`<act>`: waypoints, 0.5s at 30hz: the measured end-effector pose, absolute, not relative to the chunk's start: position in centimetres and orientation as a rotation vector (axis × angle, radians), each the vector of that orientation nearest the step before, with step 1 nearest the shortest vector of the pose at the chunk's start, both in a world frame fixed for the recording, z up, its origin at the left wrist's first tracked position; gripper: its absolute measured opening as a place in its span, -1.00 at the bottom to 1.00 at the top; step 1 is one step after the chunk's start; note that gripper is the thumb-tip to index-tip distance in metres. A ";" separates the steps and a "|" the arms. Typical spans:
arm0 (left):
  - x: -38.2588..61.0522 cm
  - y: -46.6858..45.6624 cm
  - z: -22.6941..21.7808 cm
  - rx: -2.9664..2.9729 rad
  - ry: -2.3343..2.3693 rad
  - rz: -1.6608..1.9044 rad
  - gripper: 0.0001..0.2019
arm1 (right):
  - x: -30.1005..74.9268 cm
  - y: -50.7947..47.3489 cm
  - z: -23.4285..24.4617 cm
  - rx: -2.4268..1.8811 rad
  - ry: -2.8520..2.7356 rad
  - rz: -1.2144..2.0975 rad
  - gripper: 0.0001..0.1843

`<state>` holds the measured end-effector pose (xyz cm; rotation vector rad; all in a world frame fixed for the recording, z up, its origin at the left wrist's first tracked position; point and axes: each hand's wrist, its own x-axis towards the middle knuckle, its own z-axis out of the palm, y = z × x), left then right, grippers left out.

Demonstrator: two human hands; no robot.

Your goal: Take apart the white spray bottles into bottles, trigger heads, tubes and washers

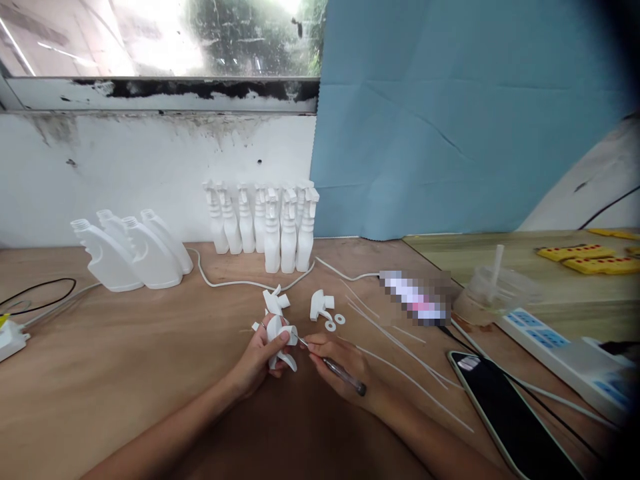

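Note:
My left hand [257, 357] is closed around a white trigger spray head [274, 329], whose round collar faces right. In my right hand [340, 357] is a thin screwdriver-like tool [345, 375] with a dark see-through handle and a metal shaft. The shaft's tip is at the collar's opening; how far in it reaches is hidden. Just beyond my left hand lies another white spray head [276, 303]. A third spray head [320, 305] rests farther right, beside two flat white washers [331, 326]. Several thin white dip tubes [395, 341] lie right of my right hand.
Several white spray bottles [288, 240] with heads stand by the wall. Open-necked white bottles [150, 257] are at the left. On the right are a phone [510, 413], a power strip [555, 353], a plastic cup [493, 293] with a straw, and cables. A white cable [240, 285] crosses the table's back.

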<state>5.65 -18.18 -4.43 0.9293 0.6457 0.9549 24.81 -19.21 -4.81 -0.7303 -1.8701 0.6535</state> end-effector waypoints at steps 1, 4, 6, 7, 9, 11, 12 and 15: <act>5.6 -18.2 -4.5 0.936 0.643 0.956 -0.65 | 24.8 -19.3 -4.7 -0.737 -1.834 0.684 -0.87; 5.7 -18.3 -4.6 0.949 0.640 0.956 -0.64 | 24.6 -19.4 -4.3 -0.746 -1.681 0.868 -0.91; 5.8 -18.3 -4.7 0.947 0.639 0.969 -0.64 | 24.5 -19.5 -4.2 -0.735 -1.659 0.925 -0.89; 5.8 -18.4 -4.6 0.943 0.638 0.981 -0.64 | 24.4 -19.5 -4.2 -0.740 -1.682 0.905 -0.90; 6.0 -18.5 -4.6 0.939 0.638 1.008 -0.64 | 24.3 -19.7 -4.2 -0.775 -1.743 0.807 -0.92; 6.2 -18.6 -4.6 0.951 0.636 1.014 -0.64 | 24.2 -19.8 -4.1 -0.803 -1.751 0.747 -0.92; 6.2 -18.6 -4.6 0.962 0.630 1.013 -0.64 | 24.1 -19.8 -4.0 -0.808 -1.717 0.770 -0.92; 6.1 -18.6 -4.8 0.997 0.606 1.007 -0.64 | 23.9 -19.7 -3.6 -0.805 -1.542 0.976 -0.82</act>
